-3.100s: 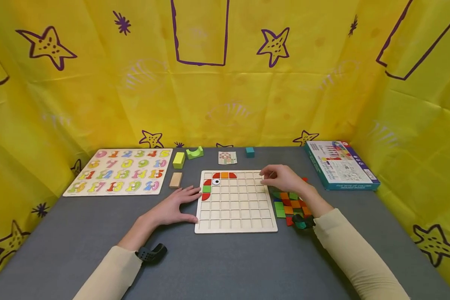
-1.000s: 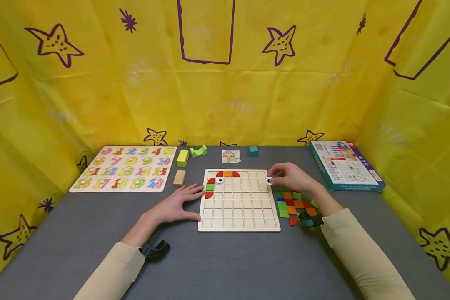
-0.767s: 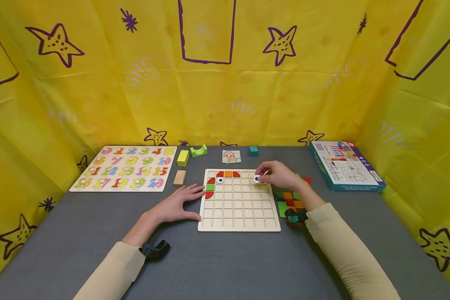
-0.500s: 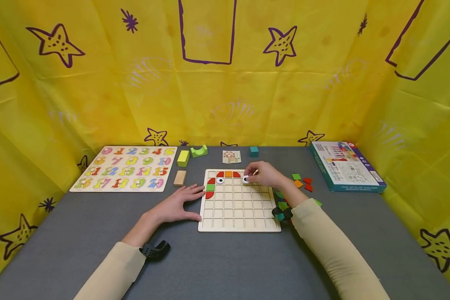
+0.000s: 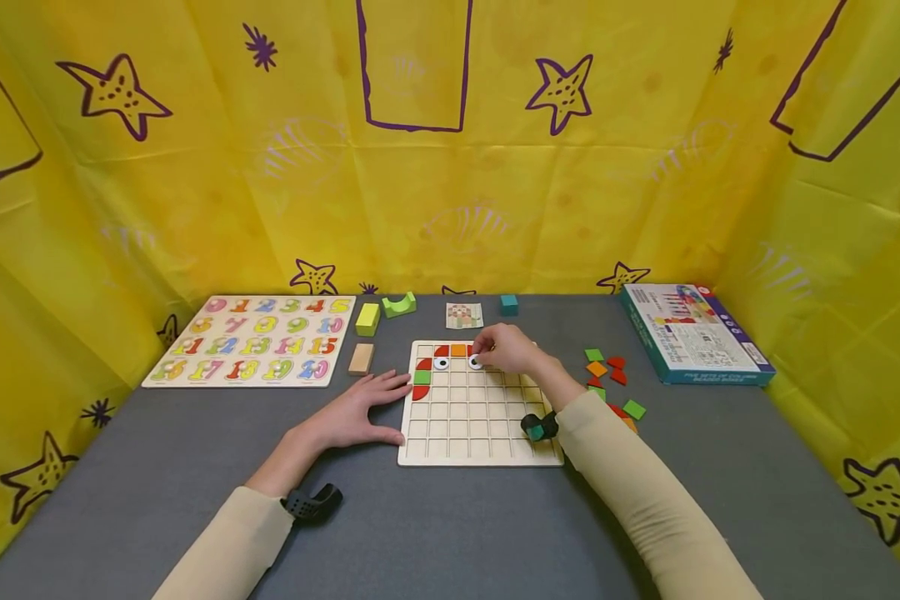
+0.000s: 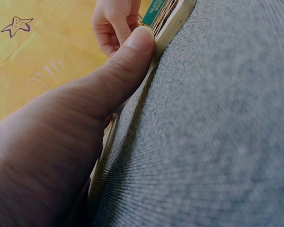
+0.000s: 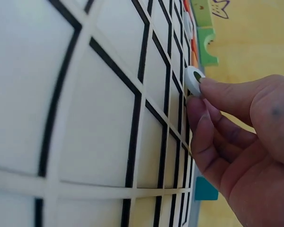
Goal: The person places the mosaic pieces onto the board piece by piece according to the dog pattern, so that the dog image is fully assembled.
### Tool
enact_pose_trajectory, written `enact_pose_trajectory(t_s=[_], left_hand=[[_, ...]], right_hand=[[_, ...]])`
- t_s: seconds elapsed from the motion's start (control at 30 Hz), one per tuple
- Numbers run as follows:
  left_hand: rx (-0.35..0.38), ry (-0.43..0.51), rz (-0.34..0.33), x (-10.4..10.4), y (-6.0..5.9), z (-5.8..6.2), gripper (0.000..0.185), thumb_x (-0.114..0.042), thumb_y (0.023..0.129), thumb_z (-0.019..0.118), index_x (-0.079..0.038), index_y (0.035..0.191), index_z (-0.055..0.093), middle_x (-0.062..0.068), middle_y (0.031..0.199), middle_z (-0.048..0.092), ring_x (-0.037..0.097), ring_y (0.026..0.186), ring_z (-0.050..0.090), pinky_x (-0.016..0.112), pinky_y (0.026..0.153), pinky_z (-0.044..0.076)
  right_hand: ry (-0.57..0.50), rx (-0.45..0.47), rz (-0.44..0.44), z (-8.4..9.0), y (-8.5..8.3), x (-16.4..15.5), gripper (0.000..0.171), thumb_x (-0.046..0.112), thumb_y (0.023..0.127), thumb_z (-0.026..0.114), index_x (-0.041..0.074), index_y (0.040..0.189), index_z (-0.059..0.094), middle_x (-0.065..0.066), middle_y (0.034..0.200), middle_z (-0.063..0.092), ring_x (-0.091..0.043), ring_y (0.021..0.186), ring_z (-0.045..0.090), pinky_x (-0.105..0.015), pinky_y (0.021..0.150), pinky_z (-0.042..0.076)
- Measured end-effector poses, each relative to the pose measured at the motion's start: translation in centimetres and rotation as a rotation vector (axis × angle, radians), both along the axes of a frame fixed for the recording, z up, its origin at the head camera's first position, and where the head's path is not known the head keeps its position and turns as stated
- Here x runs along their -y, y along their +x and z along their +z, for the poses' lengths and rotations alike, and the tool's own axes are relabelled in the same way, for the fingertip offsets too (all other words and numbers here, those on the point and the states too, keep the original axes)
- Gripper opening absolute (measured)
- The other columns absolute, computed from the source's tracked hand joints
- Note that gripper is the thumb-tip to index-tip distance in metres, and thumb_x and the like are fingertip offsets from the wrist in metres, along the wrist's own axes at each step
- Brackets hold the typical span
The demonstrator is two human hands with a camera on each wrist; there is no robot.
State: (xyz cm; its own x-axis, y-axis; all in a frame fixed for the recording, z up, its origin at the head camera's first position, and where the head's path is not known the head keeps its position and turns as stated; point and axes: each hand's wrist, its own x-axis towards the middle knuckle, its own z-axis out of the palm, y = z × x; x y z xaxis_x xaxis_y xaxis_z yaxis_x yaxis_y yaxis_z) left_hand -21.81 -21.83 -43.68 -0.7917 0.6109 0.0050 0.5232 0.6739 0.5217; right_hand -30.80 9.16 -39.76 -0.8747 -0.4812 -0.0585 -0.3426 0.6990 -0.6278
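Bright even light, soft shadows, wrist views blurred.

The left hand (image 5: pixel 348 415) lies flat with straight fingers and thumb spread, its forearm angled in from the lower left, while the right hand (image 5: pixel 507 350) reaches forward, fingertips (image 7: pixel 206 97) curled into a pinch.

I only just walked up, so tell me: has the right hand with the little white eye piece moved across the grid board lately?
Yes. The right hand carried the white eye piece leftward from the grid board's right edge toward the placed eye.
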Motion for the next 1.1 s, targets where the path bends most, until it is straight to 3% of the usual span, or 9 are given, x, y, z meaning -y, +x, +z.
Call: enact_pose_trajectory(t_s=[0.23, 0.73, 1.1], left_hand=[[-0.030, -0.013, -0.008, 0.0, -0.1, -0.1, 0.093, -0.061, 0.082, 0.076, -0.012, 0.154, 0.045, 0.004, 0.162, 0.032, 0.032, 0.151, 0.018, 0.054, 0.121, 0.009], [-0.024, -0.011, -0.013, 0.0, -0.2, -0.2, 0.093, -0.061, 0.081, 0.076, -0.012, 0.153, 0.045, 0.004, 0.162, 0.032, 0.032, 0.151, 0.018, 0.054, 0.121, 0.008], [-0.035, 0.011, -0.026, 0.0, -0.1, -0.1, 0.091, -0.059, 0.083, 0.077, -0.010, 0.153, 0.046, 0.005, 0.162, 0.034, 0.036, 0.150, 0.021, 0.059, 0.120, 0.010]], right_hand=[[-0.002, -0.009, 0.009, 0.3, 0.4, -0.1, 0.007, 0.010, 0.093, 0.074, 0.006, 0.098, 0.071, -0.004, 0.087, 0.065, -0.021, 0.079, 0.057, -0.033, 0.072, 0.050], [0.006, -0.011, 0.047, -0.1, 0.4, -0.4, 0.010, 0.011, 0.092, 0.076, 0.005, 0.098, 0.072, -0.003, 0.087, 0.065, -0.020, 0.080, 0.057, -0.032, 0.074, 0.049], [-0.041, -0.007, 0.018, 0.8, 0.5, -3.8, 0.019, 0.012, 0.096, 0.071, 0.003, 0.113, 0.070, -0.006, 0.099, 0.066, -0.023, 0.089, 0.060, -0.035, 0.078, 0.052]])
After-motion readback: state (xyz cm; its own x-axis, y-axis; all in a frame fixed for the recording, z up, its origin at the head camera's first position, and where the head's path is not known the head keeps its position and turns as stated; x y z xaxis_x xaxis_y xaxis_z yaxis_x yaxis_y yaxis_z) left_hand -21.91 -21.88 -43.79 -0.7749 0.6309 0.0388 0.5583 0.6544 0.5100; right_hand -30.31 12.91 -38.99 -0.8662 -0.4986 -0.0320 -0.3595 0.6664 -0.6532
